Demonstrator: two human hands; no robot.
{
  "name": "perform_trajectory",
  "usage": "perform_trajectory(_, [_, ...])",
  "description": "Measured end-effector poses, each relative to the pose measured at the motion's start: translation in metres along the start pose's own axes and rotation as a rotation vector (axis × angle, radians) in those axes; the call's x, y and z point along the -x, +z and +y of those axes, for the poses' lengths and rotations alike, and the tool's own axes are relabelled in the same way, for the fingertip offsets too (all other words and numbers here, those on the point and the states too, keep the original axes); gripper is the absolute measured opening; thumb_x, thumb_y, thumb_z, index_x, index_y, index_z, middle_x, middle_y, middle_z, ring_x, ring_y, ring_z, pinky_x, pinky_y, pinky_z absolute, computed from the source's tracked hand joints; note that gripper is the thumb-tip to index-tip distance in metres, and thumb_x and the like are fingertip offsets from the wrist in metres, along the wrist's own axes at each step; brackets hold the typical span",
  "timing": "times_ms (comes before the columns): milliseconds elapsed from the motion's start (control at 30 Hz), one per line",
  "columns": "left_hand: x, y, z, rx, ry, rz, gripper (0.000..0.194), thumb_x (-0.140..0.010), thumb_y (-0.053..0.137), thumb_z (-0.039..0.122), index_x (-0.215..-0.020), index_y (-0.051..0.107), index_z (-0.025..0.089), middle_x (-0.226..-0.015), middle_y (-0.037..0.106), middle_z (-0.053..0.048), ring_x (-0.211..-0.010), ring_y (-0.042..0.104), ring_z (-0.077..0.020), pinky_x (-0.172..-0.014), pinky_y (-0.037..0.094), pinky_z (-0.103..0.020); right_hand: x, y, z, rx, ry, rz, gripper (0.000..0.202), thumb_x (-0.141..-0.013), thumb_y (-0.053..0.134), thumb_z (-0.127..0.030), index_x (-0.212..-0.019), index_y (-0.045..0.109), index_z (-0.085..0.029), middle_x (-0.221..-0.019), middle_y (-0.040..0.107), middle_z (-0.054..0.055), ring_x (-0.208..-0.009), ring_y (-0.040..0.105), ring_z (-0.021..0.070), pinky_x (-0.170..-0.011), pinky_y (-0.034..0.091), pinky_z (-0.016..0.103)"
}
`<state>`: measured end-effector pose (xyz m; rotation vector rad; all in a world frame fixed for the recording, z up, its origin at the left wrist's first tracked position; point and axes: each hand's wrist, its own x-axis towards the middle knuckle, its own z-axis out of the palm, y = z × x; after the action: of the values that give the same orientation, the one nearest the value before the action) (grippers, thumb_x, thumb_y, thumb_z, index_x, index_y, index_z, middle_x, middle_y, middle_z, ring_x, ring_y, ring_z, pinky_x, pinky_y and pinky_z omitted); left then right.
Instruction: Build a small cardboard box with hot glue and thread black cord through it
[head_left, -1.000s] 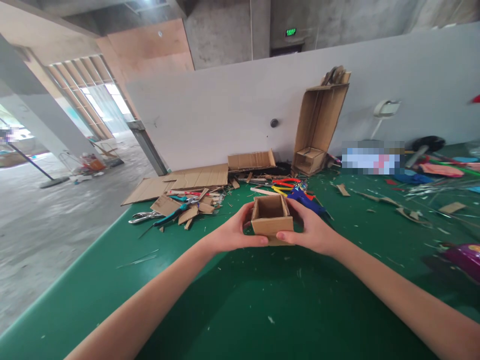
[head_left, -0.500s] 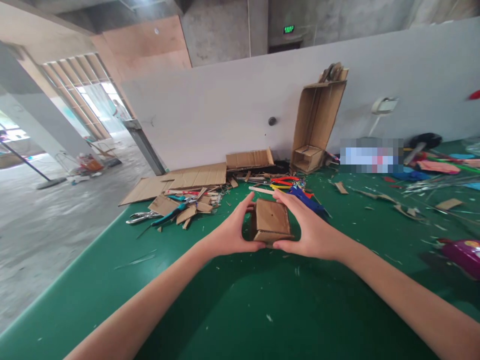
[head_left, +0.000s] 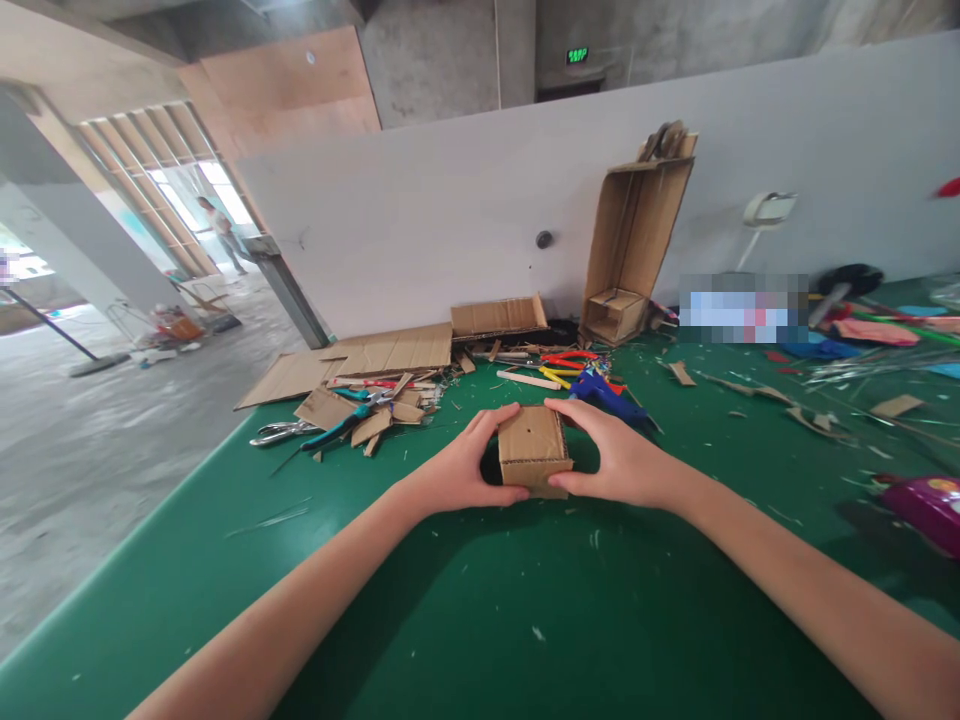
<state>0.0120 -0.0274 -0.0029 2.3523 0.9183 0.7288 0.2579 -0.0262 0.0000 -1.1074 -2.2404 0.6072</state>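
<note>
A small cardboard box (head_left: 534,437) with a little dark hole in its top is held between my two hands, low over the green table (head_left: 480,620). My left hand (head_left: 469,465) grips its left side, thumb at the near lower edge and fingers at the far left corner. On the right side, my right hand (head_left: 611,455) holds it the same way, with the thumb near the front lower corner. Corrugated edges show along the top and front. Just beyond the box lie a blue tool (head_left: 607,395) and a pale stick (head_left: 528,380).
Pliers (head_left: 352,420) and cardboard scraps (head_left: 371,428) lie at the left. A tall cardboard structure (head_left: 637,230) leans by the white partition (head_left: 420,220). A purple object (head_left: 926,505) is at the right edge. A person (head_left: 221,232) stands far back left.
The box has turned between my hands, its front now facing me more squarely, and shifted slightly left. My fingertips have drawn back toward its far corners. The distant person has come into clearer view.
</note>
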Motion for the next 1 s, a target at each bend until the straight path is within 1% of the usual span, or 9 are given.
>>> perform_trajectory(200, [0.001,-0.001,0.001,-0.022,0.003,-0.022,0.095,-0.069,0.073,0.045,-0.144,0.018,0.026,-0.145,0.031,-0.013,-0.132,0.035,-0.0308,-0.109,0.032,-0.047,0.0,0.001,0.003,-0.019,-0.008,-0.009,0.081,-0.069,0.071,-0.044,-0.139,0.034,-0.026,-0.142,0.041,0.01,-0.129,0.041,0.031,-0.105,0.038,0.05])
perform_trajectory(300, [-0.001,0.0,0.002,0.066,-0.018,-0.002,0.097,-0.07,0.073,0.043,-0.146,0.014,0.026,-0.146,0.031,-0.013,-0.13,0.037,-0.031,-0.108,0.033,-0.047,0.0,0.001,0.004,-0.076,-0.018,-0.01,0.08,-0.07,0.071,-0.044,-0.139,0.032,-0.029,-0.143,0.04,0.009,-0.13,0.04,0.0297,-0.107,0.036,0.05])
perform_trajectory(400, [-0.004,0.002,0.006,0.204,-0.051,0.085,0.095,-0.074,0.071,0.04,-0.146,0.011,0.025,-0.141,0.036,-0.015,-0.126,0.042,-0.0312,-0.106,0.035,-0.048,0.0,0.002,0.004,-0.22,-0.051,0.017,0.079,-0.073,0.07,-0.04,-0.14,0.028,-0.032,-0.143,0.04,0.007,-0.13,0.041,0.0273,-0.108,0.035,0.05])
perform_trajectory(567, [-0.01,0.0,0.017,0.367,-0.172,0.164,0.114,-0.07,0.073,0.041,-0.147,-0.009,0.022,-0.131,0.043,-0.018,-0.12,0.047,-0.0331,-0.1,0.038,-0.05,-0.003,0.006,0.007,-0.509,-0.045,0.07,0.075,-0.075,0.07,-0.034,-0.137,0.027,-0.031,-0.137,0.045,0.009,-0.127,0.045,0.0244,-0.108,0.035,0.046])
perform_trajectory(633, [-0.01,-0.002,0.022,0.371,-0.226,0.163,0.114,-0.068,0.074,0.043,-0.148,-0.005,0.022,-0.133,0.041,-0.018,-0.118,0.048,-0.0335,-0.098,0.04,-0.05,-0.003,0.006,0.007,-0.586,-0.021,0.059,0.073,-0.075,0.069,-0.034,-0.135,0.028,-0.03,-0.136,0.045,0.01,-0.126,0.046,0.0248,-0.106,0.037,0.046])
perform_trajectory(700, [-0.01,-0.003,0.027,0.316,-0.247,0.161,0.106,-0.069,0.073,0.044,-0.148,0.005,0.024,-0.134,0.041,-0.017,-0.115,0.049,-0.0327,-0.096,0.043,-0.049,-0.004,0.006,0.007,-0.625,-0.011,0.024,0.073,-0.075,0.069,-0.033,-0.135,0.027,-0.031,-0.136,0.044,0.01,-0.126,0.046,0.0253,-0.105,0.039,0.047])
perform_trajectory(833, [-0.008,-0.005,0.037,0.151,-0.152,0.145,0.079,-0.074,0.069,0.043,-0.142,0.029,0.034,-0.132,0.045,-0.01,-0.115,0.05,-0.0294,-0.098,0.043,-0.047,-0.003,0.003,0.006,-0.625,-0.006,-0.03,0.073,-0.074,0.069,-0.033,-0.136,0.03,-0.034,-0.136,0.044,0.009,-0.126,0.046,0.0275,-0.103,0.04,0.049])
perform_trajectory(900, [-0.008,-0.006,0.041,0.122,-0.133,0.142,0.065,-0.076,0.067,0.043,-0.135,0.04,0.034,-0.131,0.046,-0.008,-0.113,0.05,-0.0275,-0.097,0.044,-0.045,-0.002,0.002,0.007,-0.636,0.003,-0.034,0.071,-0.074,0.069,-0.034,-0.135,0.032,-0.034,-0.135,0.045,0.008,-0.125,0.047,0.0276,-0.102,0.041,0.05])
perform_trajectory(1000, [-0.009,-0.007,0.043,0.111,-0.121,0.14,0.055,-0.077,0.066,0.042,-0.128,0.047,0.031,-0.126,0.05,-0.008,-0.109,0.052,-0.026,-0.094,0.046,-0.043,-0.002,0.003,0.007,-0.661,0.022,-0.026,0.07,-0.073,0.07,-0.035,-0.133,0.035,-0.033,-0.132,0.049,0.008,-0.123,0.049,0.0267,-0.1,0.042,0.048])
